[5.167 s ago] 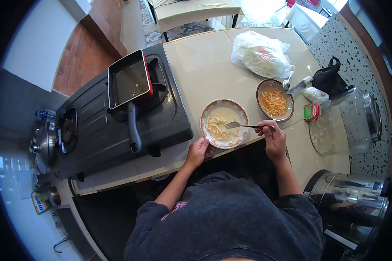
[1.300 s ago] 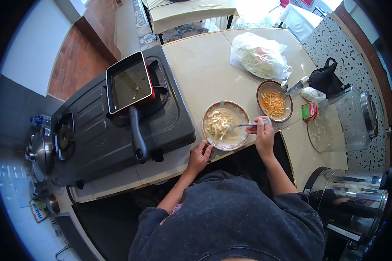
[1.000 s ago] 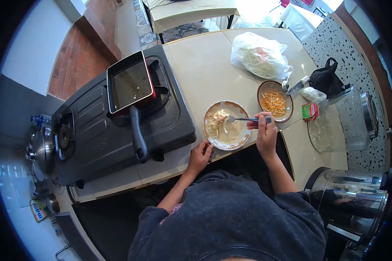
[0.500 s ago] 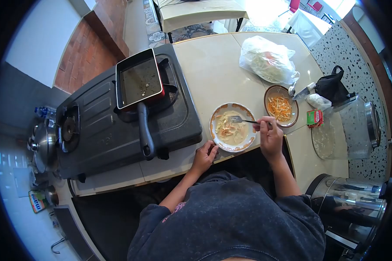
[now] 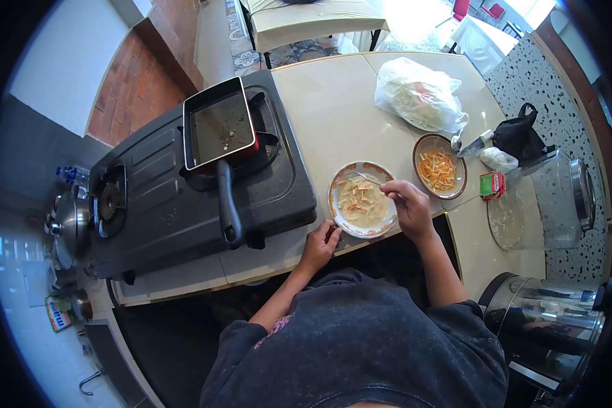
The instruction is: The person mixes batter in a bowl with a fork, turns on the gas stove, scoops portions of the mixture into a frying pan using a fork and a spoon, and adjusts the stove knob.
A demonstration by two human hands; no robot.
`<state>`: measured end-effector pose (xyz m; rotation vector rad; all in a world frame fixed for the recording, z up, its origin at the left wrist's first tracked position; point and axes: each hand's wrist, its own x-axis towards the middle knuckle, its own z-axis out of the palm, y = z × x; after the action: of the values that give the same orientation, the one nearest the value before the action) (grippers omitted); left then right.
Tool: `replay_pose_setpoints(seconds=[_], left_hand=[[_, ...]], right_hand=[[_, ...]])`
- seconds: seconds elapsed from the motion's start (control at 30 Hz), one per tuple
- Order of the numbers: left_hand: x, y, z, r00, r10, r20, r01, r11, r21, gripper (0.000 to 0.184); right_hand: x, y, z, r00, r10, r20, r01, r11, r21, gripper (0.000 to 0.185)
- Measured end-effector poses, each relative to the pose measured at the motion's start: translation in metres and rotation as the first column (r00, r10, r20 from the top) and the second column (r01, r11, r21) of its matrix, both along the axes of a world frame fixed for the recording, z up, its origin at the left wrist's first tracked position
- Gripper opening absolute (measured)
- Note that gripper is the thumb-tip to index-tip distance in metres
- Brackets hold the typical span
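Note:
My right hand (image 5: 411, 209) is closed around the handle of a fork (image 5: 367, 177). The fork's head reaches the upper part of a shallow plate (image 5: 332, 207) with an orange-patterned rim. In it lies a creamy batter (image 5: 364, 216) mixed with shredded vegetables (image 5: 358, 197). At the lower left rim, my left hand (image 5: 319, 245) grips the plate's edge with the thumb on top; its other fingers are partly hidden. Right of the plate, a brown-rimmed bowl (image 5: 419, 146) holds orange and pale shreds (image 5: 438, 170).
To the left, a square pan (image 5: 219, 129) with oil sits on a black gas stove (image 5: 156, 224), its handle (image 5: 228, 211) pointing toward me. A plastic bag (image 5: 420, 95), a knife (image 5: 476, 143), red-green packets (image 5: 491, 185), a black pouch (image 5: 520, 136) and a glass jar (image 5: 544, 197) occupy the right side.
My right hand has moved slightly left and up with the fork, whose head shifted toward the plate's far side. The left hand stays at the rim.

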<state>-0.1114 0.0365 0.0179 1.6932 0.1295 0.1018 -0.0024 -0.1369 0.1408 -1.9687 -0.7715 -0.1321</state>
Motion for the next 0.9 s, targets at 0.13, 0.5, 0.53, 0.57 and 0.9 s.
replay_pose_setpoints(seconds=[0.13,0.5,0.53,0.57,0.9], left_hand=[[0.000,0.000,0.000,1.000,0.005,-0.003,-0.005,1.000,0.000,0.013],[0.000,0.000,-0.005,1.000,0.008,-0.001,-0.008,1.000,-0.001,0.013],[0.000,0.000,-0.004,1.000,0.010,-0.003,-0.010,1.000,-0.007,0.013],[0.000,0.000,-0.005,1.000,0.002,-0.013,-0.002,1.000,-0.010,0.013],[0.000,0.000,-0.004,1.000,0.007,0.004,-0.007,1.000,0.025,0.013]], right_hand=[[0.002,-0.003,-0.014,0.994,0.089,-0.056,-0.090,0.996,-0.006,0.020],[-0.005,-0.023,0.008,0.985,0.067,-0.160,-0.060,0.997,0.045,0.022],[-0.006,-0.021,0.007,0.988,0.094,-0.121,-0.094,0.996,0.006,0.022],[-0.008,-0.018,0.006,0.989,0.122,-0.083,-0.125,0.992,-0.034,0.021],[-0.008,-0.040,0.018,0.978,0.049,-0.201,-0.071,0.992,-0.101,0.008]])
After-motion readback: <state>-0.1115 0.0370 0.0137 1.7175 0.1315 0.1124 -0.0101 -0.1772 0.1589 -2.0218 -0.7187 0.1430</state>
